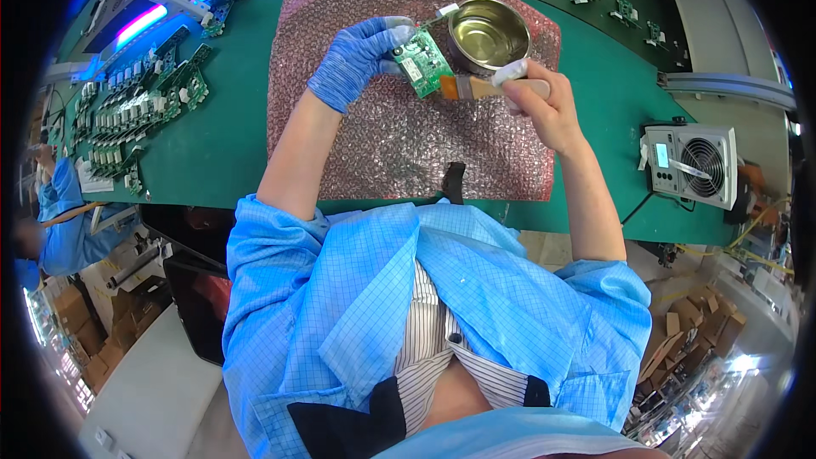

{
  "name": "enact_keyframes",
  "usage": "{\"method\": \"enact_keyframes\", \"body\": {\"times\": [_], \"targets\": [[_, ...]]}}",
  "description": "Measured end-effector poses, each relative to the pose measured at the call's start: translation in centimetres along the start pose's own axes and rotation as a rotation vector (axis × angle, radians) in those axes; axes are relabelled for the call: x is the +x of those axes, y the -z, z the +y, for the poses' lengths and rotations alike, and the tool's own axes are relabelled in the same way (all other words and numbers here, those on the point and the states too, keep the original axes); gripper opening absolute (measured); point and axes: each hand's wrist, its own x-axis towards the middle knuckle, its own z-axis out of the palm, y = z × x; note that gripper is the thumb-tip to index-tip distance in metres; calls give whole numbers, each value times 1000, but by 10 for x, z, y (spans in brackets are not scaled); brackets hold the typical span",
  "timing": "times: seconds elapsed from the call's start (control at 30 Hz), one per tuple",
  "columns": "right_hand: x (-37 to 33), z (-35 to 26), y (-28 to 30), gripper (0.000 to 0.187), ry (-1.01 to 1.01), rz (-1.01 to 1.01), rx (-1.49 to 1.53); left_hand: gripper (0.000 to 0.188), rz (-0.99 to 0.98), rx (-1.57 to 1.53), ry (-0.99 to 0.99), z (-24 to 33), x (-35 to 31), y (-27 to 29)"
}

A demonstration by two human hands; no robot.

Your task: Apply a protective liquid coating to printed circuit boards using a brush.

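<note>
My left hand point(364, 53), in a blue glove, is closed on the left edge of a green circuit board point(422, 65) that it holds tilted above a sheet of bubble wrap. Bare except for white covers on some fingertips, my right hand point(544, 102) grips a brush point(486, 87) by its wooden handle. The brush's brown bristles meet or nearly meet the board's lower right corner; whether they touch I cannot tell. Just behind the brush stands a round metal bowl point(453, 44), its inside shiny and yellowish.
Pink bubble wrap point(374, 149) covers the middle of the green table point(234, 144). Several circuit boards point(140, 106) stand in rows at left; more boards point(626, 11) lie at back right. A white fan unit point(693, 163) sits at right. Another person in a blue sleeve point(72, 221) is far left.
</note>
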Motion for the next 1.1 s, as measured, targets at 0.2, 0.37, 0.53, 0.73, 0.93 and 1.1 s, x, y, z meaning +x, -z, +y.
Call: {"method": "enact_keyframes", "body": {"times": [0.2,0.37,0.53,0.73,0.93,1.1], "targets": [[18,-2,-19,17,212,180,58,31,62,28,-7,8,0,-9],[17,-5,-27,16,269,62,-244,35,78,113,-18,9,-5,-10],[2,-1,-13,15,205,21,-267,33,97,101,-17,10,-7,-5],[12,-1,-8,15,203,235,17,32,76,120,-26,17,-7,-14],[9,8,-2,18,66,66,120,32,51,72,-63,16,-6,-5],[4,8,-10,18,76,88,114,28,131,22,-100,11,-4,-3]]}}
